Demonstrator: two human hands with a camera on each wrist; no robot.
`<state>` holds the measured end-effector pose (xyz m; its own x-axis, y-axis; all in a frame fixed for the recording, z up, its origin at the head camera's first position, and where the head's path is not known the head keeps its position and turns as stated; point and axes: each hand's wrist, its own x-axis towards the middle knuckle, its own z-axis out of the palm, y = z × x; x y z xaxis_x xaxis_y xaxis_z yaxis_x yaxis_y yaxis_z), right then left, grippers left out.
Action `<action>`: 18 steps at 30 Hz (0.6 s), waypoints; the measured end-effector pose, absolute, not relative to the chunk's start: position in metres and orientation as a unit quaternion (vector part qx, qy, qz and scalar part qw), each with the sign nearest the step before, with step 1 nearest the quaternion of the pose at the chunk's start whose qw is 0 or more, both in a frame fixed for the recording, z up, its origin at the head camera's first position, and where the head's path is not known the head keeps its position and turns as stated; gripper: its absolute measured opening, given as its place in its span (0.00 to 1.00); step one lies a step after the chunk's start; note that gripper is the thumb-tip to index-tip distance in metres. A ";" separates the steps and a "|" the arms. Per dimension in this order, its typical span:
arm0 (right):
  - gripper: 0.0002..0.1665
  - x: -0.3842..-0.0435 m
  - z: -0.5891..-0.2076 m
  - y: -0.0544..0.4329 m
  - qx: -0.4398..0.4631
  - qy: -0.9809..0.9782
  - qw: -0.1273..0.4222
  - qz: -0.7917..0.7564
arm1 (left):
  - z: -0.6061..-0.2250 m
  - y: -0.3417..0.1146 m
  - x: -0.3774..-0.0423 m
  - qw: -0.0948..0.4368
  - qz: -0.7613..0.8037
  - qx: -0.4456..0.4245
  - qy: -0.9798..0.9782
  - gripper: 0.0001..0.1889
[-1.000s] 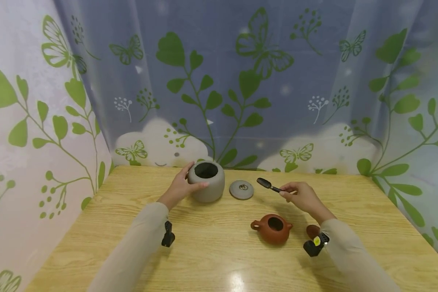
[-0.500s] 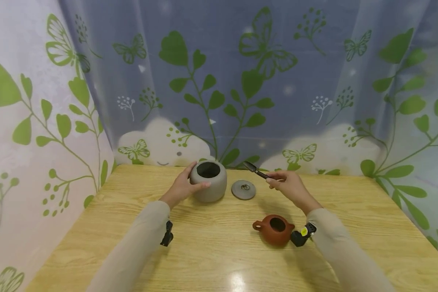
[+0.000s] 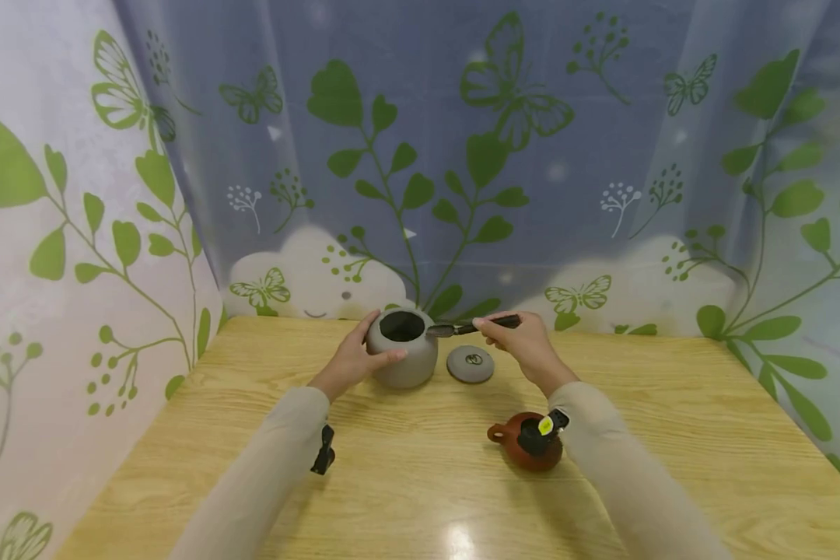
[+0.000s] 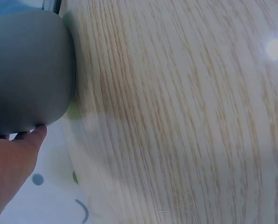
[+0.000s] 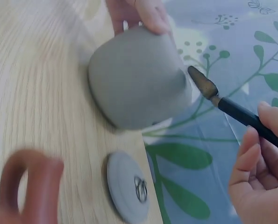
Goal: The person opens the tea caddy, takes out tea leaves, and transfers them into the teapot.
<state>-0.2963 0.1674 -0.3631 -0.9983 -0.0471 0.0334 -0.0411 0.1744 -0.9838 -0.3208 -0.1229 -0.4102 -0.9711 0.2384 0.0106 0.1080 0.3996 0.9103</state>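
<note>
A round grey jar (image 3: 406, 369) stands uncovered at the back of the table. My left hand (image 3: 350, 358) grips its left side, thumb across the front. The left wrist view shows fingertips against the jar's wall. In my right hand (image 3: 525, 342), thumb and fingers pinch the black handle of a small scoop (image 5: 205, 87). The scoop's head is at the right of the jar's rim, pointing toward the dark opening. To the jar's right lies its grey lid (image 3: 470, 365), topped with a metal ring. The jar's contents are not visible.
A reddish-brown teapot (image 3: 523, 462) without its lid sits below my right forearm, partly covered by the wrist camera (image 3: 558, 421). A leaf-patterned curtain (image 3: 504, 264) hangs behind the table's back edge. The wooden table (image 3: 392, 482) extends toward me.
My right hand has moved left with the scoop, from above the table right of the lid to the jar's rim. My left hand keeps its grip on the jar.
</note>
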 end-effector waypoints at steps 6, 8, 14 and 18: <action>0.15 -0.299 -0.364 0.153 -0.022 0.728 0.012 -0.685 | -0.410 -0.123 -0.317 0.055 0.534 0.108 0.837 0.53; 0.16 -0.300 -0.364 0.150 -0.022 0.721 0.008 -0.692 | -0.409 -0.123 -0.317 0.056 0.534 0.111 0.836 0.53; 0.23 -0.300 -0.363 0.140 -0.044 0.713 -0.013 -0.700 | -0.410 -0.122 -0.319 0.056 0.539 0.113 0.833 0.53; 0.21 -0.302 -0.363 0.131 -0.064 0.725 -0.033 -0.685 | -0.411 -0.123 -0.320 0.055 0.537 0.110 0.834 0.54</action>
